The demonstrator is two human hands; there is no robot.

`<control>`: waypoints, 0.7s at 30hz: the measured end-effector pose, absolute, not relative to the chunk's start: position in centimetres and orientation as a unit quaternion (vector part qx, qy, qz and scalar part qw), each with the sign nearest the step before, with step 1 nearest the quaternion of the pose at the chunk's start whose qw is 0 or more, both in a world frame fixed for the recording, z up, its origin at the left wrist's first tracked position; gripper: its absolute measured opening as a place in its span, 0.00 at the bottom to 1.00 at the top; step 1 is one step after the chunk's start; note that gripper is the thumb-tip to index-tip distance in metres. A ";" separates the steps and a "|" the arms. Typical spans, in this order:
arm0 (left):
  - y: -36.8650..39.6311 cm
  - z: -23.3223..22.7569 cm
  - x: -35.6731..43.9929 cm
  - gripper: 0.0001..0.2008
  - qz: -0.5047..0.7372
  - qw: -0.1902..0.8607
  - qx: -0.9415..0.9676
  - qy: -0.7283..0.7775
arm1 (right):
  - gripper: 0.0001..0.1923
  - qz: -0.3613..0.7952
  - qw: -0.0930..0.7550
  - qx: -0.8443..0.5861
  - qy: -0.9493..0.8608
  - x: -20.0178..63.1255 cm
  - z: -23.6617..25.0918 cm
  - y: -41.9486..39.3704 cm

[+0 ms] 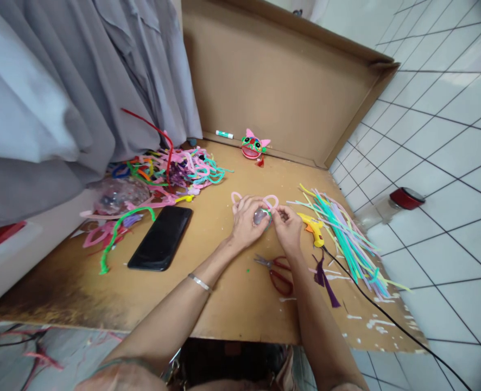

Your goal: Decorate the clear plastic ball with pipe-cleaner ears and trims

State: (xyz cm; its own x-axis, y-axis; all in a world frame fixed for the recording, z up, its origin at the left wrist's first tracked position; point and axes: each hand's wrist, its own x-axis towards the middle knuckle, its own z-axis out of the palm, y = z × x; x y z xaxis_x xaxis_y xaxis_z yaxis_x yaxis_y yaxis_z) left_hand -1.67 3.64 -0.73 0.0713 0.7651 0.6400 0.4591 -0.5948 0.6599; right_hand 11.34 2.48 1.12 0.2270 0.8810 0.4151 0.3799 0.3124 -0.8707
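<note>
My left hand (pixel 246 220) is closed around a small clear ball (pixel 260 216) just above the table. Pink pipe-cleaner loops (pixel 271 201) stick up from the far side of the ball, one partly behind my left fingers. A bit of green shows along the ball's right edge. There my right hand (pixel 288 224) pinches the end of a pipe cleaner with thumb and fingertips; the exact spot is partly hidden. Red-handled scissors (pixel 280 273) lie partly open beneath my right forearm. A yellow glue gun (pixel 314 230) rests just right of my right hand.
Loose pipe cleaners (pixel 342 239) lie on the right, with a purple tassel (pixel 326 283) nearer. At left are a black phone (pixel 161 238) and a tangled pipe-cleaner pile (pixel 187 165). A finished-looking animal face (pixel 253 145) and a glue stick (pixel 224 134) stand by the cardboard wall (pixel 281 81).
</note>
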 end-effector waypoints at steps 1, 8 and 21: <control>3.6 -0.7 -1.7 0.06 0.534 0.148 0.716 0.424 | 0.11 0.242 0.568 -0.536 -0.576 11.3 1.2 2.4; 3.7 -0.6 -1.7 0.06 0.526 0.165 0.712 0.435 | 0.10 0.297 0.581 -0.507 -0.562 11.5 1.3 2.2; 3.7 -0.8 -1.6 0.07 0.528 0.166 0.706 0.442 | 0.15 0.284 0.547 -0.530 -0.582 11.0 2.1 2.3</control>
